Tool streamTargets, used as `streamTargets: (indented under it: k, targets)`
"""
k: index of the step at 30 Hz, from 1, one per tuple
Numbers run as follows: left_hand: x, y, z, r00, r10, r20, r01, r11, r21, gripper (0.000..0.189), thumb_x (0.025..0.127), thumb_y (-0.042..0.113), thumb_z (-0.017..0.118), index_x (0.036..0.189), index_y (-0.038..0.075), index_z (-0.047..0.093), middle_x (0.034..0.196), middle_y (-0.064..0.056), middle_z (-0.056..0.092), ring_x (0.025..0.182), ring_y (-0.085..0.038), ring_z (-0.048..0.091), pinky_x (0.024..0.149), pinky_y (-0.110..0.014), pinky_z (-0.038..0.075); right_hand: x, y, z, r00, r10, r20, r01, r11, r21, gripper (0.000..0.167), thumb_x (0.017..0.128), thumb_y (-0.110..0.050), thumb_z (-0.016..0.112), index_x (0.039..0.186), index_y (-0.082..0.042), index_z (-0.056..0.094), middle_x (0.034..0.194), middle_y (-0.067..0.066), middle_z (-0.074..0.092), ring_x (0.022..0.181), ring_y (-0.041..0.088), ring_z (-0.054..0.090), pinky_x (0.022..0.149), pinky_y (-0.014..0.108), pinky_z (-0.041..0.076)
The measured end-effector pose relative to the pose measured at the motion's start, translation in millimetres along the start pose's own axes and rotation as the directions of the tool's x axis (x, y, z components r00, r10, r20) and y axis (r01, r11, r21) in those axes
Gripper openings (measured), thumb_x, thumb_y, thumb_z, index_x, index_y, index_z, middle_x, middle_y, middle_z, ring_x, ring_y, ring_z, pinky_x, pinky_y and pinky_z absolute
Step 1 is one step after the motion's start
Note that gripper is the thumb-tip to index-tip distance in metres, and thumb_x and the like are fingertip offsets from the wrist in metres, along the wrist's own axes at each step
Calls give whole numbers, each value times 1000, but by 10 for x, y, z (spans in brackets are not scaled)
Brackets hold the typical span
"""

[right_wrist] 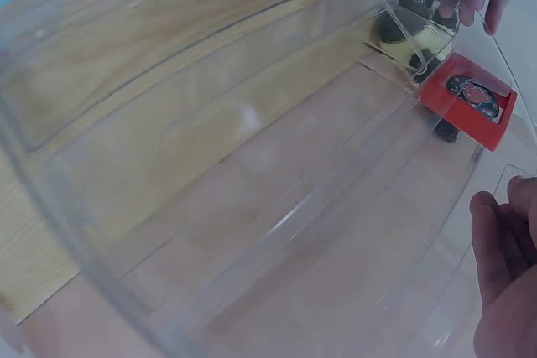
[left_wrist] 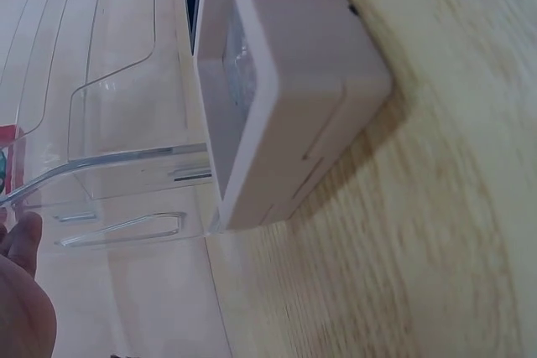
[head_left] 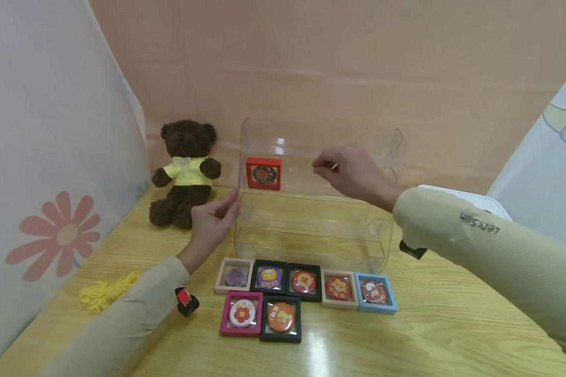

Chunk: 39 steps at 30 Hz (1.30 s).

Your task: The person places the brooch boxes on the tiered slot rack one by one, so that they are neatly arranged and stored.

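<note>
A clear tiered display rack (head_left: 311, 250) stands on the table. At its left side, my left hand (head_left: 210, 222) pinches the edge of the side panel between thumb and fingers. A red square frame (head_left: 264, 173) with a dark round badge stands on an upper tier at the left end. To the right of that frame, my right hand (head_left: 354, 170) hovers before the upper tiers, fingers loosely bent and nothing visible in them. The right wrist view shows the right-hand fingers (right_wrist: 495, 249) near a clear panel edge. The left wrist view shows a pale pink frame (left_wrist: 294, 115) close by.
In front of the rack lie several framed badges, among them a blue frame (head_left: 392, 296) and a magenta frame (head_left: 225, 317). A brown teddy bear (head_left: 187, 173) sits at left, behind yellow yarn (head_left: 108, 293). A white tray (head_left: 490, 204) is partly hidden behind my right sleeve.
</note>
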<state>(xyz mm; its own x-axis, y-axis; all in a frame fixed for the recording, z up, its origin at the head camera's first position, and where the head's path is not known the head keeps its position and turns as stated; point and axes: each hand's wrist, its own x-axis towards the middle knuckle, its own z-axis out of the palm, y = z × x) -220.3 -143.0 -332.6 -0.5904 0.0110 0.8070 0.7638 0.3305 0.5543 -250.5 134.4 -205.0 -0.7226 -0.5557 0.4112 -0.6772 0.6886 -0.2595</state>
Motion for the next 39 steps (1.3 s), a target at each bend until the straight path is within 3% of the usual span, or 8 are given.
streamTargets:
  k: [6,12,19,26,31,35,39]
  targets:
    - [0,7,8,998,-64,-13,64,998,-8,24,83,-12,66,106,-14,65,92,-25,67,72,-30,69,57,-14,52,-368,159,-134,988,-132,-78,132,991,-9,7,86,-2,69,90,-2,74,84,5,69,74,14,65,64,31,56]
    - [5,14,14,988,-151,-19,149,986,-70,23,84,-9,67,106,-15,65,96,-26,66,77,-19,69,61,-19,55,-854,318,-89,973,-205,-104,204,979,-18,13,77,5,74,85,-5,74,79,-2,69,66,5,63,55,20,53]
    - [17,31,11,985,-170,-22,167,983,-82,22,85,-9,66,106,-16,64,95,-27,65,77,-30,69,61,-20,55,-1420,449,90,970,-209,-123,210,978,-2,25,68,10,75,83,-10,71,81,-9,66,67,2,60,56,12,50]
    - [8,20,-23,991,-126,-40,125,991,-36,21,84,-10,66,104,-15,65,88,-25,67,66,-36,67,58,-18,55,-1910,575,342,990,-59,-130,68,996,59,27,71,8,76,87,-13,68,83,-10,62,70,2,58,54,13,49]
    - [12,31,-26,993,-109,-55,108,994,-17,20,84,-11,65,103,-16,65,85,-25,67,66,-40,66,57,-16,53,-2127,656,425,996,90,-24,-87,991,106,31,75,-4,78,103,-4,65,97,2,64,80,14,62,58,23,54]
    - [-1,34,-9,994,-96,-59,96,995,3,19,84,-11,66,103,-15,66,84,-24,67,63,-37,67,55,-13,52,-2248,697,474,980,171,98,-185,970,155,51,77,-17,80,119,3,58,112,12,61,90,25,62,67,30,56]
    - [-8,24,1,994,-93,-57,94,996,6,19,84,-11,65,103,-15,66,82,-24,67,60,-38,66,53,-12,50,-2313,733,512,945,229,232,-282,931,229,66,79,-26,79,128,7,50,118,16,58,97,31,59,73,34,54]
